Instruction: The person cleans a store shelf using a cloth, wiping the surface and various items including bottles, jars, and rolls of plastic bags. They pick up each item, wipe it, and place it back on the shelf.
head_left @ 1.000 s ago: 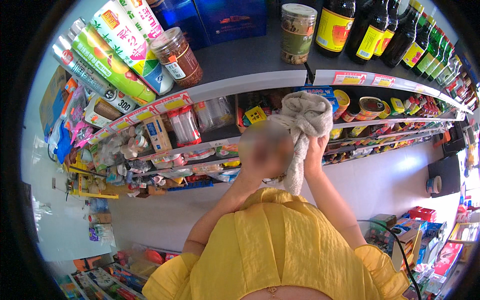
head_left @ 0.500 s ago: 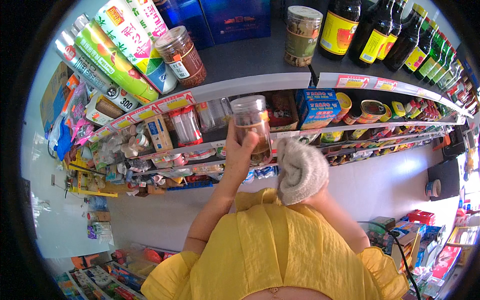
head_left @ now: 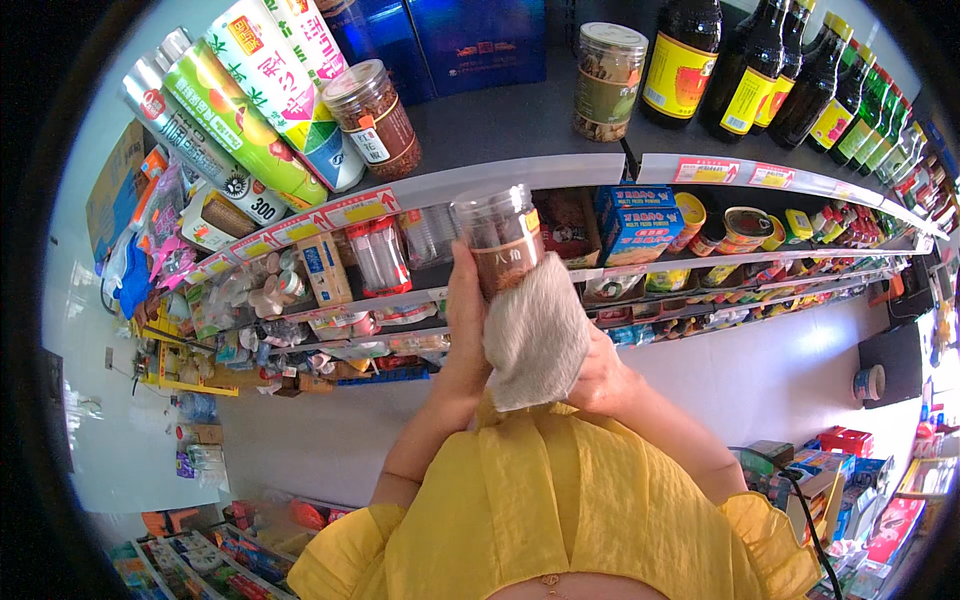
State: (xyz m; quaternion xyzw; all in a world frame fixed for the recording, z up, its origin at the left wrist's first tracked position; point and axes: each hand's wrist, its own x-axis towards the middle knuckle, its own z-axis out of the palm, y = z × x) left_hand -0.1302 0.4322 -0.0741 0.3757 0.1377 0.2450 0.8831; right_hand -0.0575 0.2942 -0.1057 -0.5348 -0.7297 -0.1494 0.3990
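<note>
My left hand (head_left: 467,330) grips a clear plastic jar (head_left: 497,238) of brown contents, held upright in front of the shelves at chest height. A light grey cloth (head_left: 535,340) is pressed against the lower part of the jar, and my right hand (head_left: 607,378) holds it there from the right. The jar's lid and upper body show above the cloth. My yellow sleeves and top fill the lower middle of the view.
Shelves curve across the view. The top shelf (head_left: 500,180) carries tall colourful canisters (head_left: 240,100), a jar with a clear lid (head_left: 375,115), another jar (head_left: 607,80) and dark sauce bottles (head_left: 745,70). Lower shelves hold clear jars (head_left: 378,255), a blue box (head_left: 640,222) and cans (head_left: 745,228).
One second ago both hands held the cloth up at the shelf. My left hand then took a jar off it, and now the cloth is against the jar lower down.
</note>
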